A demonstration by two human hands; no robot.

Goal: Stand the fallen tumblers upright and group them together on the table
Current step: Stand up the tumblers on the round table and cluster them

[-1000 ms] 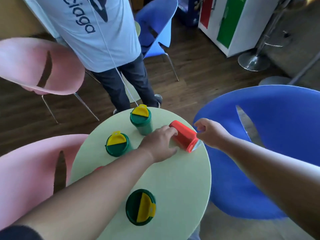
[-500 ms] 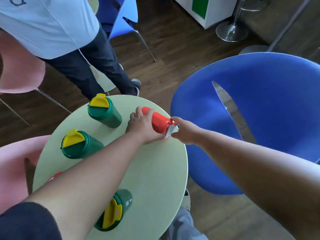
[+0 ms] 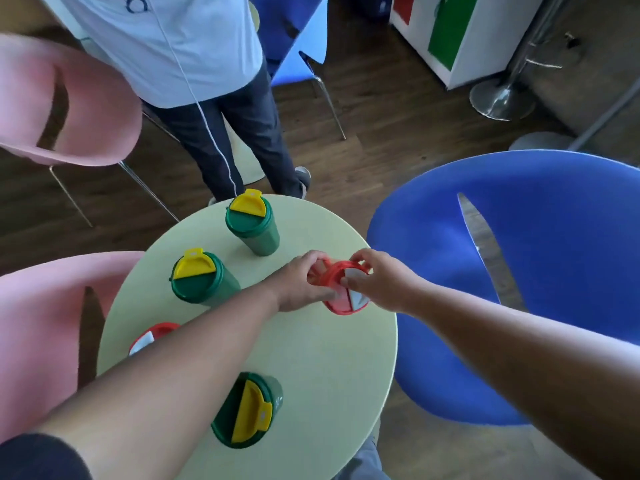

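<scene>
Both hands, left hand (image 3: 301,282) and right hand (image 3: 377,282), grip the red tumbler (image 3: 341,292) at desk (image 3: 311,358) far-right edge, approx upright now; 3 green tumblers (image 3: 204,278) stand but spread apart, 2nd red one (image 3: 152,336) half hidden by arm, so grouping still left.

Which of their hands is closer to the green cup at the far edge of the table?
Left. The left hand grips the red tumbler just right of and nearer than the far green tumbler; the right hand holds the red tumbler's other side, farther off.
</scene>
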